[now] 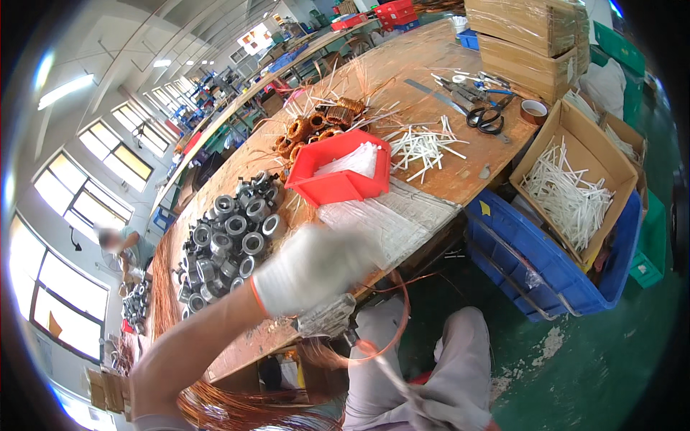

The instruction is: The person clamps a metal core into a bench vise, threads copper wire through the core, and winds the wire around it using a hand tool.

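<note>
A red bin [314, 192] partly filled with thin white pieces is set on the worktop [467, 169], with a pale sheet [402, 219] laid between it and the near edge. At the right, a blue crate [507, 255] is placed below the worktop's edge, and on it a tilted, open cardboard box [607, 156] is held, heaped with white sticks [568, 197]. More loose sticks [424, 147] are scattered right of the bin, and bare wood is seen between them and the right edge. Metal rings [233, 226] are piled left of the bin; copper-wound rings [313, 131] are clustered beyond it. The gloved left hand [320, 267] is blurred above the near edge, so whether it is wide or narrow cannot be told. A loop of copper wire [409, 309] is seen just beyond that edge, beside a pale wrapped piece [327, 317]. The right hand cannot be made out clearly, nor its grip told.
</note>
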The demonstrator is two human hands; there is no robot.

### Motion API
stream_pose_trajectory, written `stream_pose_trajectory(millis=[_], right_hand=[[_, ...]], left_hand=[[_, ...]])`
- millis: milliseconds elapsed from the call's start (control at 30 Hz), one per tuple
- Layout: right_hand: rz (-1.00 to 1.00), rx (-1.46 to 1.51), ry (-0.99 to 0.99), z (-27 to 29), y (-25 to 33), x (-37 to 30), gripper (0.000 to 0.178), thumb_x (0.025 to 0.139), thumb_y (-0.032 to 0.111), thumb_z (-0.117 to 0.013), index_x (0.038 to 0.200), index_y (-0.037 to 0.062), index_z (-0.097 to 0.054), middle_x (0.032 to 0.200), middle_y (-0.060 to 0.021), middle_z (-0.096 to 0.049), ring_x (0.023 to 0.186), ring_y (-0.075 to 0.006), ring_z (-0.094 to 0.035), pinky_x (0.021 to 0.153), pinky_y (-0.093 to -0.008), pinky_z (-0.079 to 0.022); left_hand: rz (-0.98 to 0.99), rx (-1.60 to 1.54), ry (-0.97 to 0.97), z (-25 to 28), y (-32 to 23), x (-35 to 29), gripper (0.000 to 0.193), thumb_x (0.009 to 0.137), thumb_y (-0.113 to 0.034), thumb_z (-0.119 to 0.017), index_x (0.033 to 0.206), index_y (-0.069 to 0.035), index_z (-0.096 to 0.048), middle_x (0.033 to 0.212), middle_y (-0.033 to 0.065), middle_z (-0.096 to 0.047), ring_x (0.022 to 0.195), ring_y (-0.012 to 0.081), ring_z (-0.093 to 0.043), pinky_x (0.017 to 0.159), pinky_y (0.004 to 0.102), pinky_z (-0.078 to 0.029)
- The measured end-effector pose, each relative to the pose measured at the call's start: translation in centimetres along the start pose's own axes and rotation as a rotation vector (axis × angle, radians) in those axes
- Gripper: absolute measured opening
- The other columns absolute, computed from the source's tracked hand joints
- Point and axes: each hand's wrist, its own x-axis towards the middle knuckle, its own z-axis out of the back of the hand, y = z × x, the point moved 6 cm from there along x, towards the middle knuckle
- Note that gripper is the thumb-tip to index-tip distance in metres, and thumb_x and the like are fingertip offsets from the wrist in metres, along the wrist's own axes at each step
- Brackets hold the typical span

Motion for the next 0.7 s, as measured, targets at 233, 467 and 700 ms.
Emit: stream_pose_trajectory(millis=[233,467,700], right_hand=[[0.075,0.614,0.21,-13.9,3.7,13.1,0.036,0.111,0.028,-0.053,0.143,0.0145,-0.046,0.077,-0.0011,-0.053,0.045,-0.0089,-0.04,0.036,-0.0258,-0.031],[-0.123,0.267,0.123,-4.0,-0.4,1.2,0.053,0.108,0.032,-0.058,0.151,0.0052,-0.042,0.077,-0.0024,-0.053,0.044,-0.0085,-0.04,0.037,-0.0245,-0.031],[0.01,0.217,0.061,-0.7,-0.7,-2.2,0.051,0.105,0.038,-0.062,0.145,0.0085,-0.048,0.073,-0.0035,-0.052,0.04,-0.01,-0.037,0.034,-0.024,-0.029]], left_hand=[[0.883,-0.574,-0.816,4.0,13.0,-6.3,0.06,0.098,-0.066,-0.058,0.08,-0.009,-0.054,0.063,-0.0063,-0.04,0.047,0.0065,-0.036,0.042,0.0271,-0.029],[0.458,-0.137,-0.475,3.3,3.0,-4.9,0.043,0.088,-0.039,-0.083,0.106,-0.005,-0.061,0.082,0.0029,-0.057,0.067,0.0113,-0.053,0.06,0.0275,-0.047],[-0.213,0.405,0.556,-5.1,-3.0,-0.7,0.024,0.097,-0.029,-0.063,0.094,-0.006,-0.066,0.074,0.0074,-0.057,0.067,0.0281,-0.062,0.063,0.0377,-0.053]])
